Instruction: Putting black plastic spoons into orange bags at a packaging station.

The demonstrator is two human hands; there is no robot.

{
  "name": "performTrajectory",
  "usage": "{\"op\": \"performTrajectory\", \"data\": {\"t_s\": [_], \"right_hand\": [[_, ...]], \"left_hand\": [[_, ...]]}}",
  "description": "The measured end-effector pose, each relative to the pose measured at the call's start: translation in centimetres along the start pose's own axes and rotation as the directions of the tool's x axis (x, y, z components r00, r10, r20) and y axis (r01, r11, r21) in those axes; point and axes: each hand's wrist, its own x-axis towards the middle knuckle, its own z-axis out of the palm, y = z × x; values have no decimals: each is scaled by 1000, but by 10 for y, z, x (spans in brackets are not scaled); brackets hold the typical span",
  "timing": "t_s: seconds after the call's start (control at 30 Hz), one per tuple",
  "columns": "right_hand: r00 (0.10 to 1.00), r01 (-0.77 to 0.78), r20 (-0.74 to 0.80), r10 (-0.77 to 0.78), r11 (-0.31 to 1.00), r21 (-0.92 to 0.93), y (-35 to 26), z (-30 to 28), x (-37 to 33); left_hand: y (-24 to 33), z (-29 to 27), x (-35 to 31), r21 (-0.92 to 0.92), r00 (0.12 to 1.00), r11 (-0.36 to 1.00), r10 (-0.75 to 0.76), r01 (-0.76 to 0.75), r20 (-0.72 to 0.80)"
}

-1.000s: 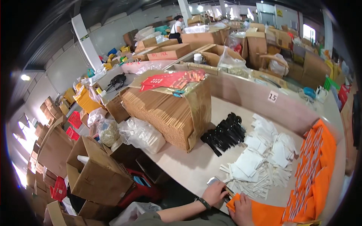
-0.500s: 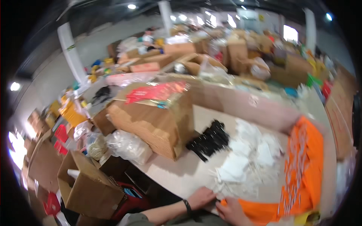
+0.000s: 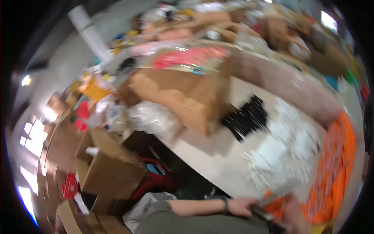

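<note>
Down at the far left, an open brown cardboard box sits on the floor, with a small flat red package beside it. Next comes a crinkly clear plastic bag, then a big brown cardboard stack on the pale tabletop with flat red packets on top. Further right lie a black pile, white paper tags and a long row of orange packs. Low down, the left hand has its fingers curled around a thin grey tool at the tabletop's near edge. The right hand is too blurry to tell.
</note>
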Motion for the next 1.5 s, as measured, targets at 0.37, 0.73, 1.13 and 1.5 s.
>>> {"op": "performTrajectory", "data": {"t_s": [0.37, 0.73, 1.13, 1.5], "right_hand": [[928, 232, -314, -201, 971, 65, -36, 84, 49], [918, -395, -85, 388, 913, -104, -70, 58, 64], [890, -409, -113, 442, 882, 235, -73, 66, 62], [893, -85, -446, 60, 996, -36, -16, 3, 106]], "left_hand": [[26, -30, 19, 145, 978, 972, -167, 185, -125], [27, -67, -18, 640, 837, 686, 83, 346, -541], [17, -75, -89, 829, 954, 485, -43, 279, -296], [23, -167, -7, 833, 862, 480, 262, 274, -435]]}}
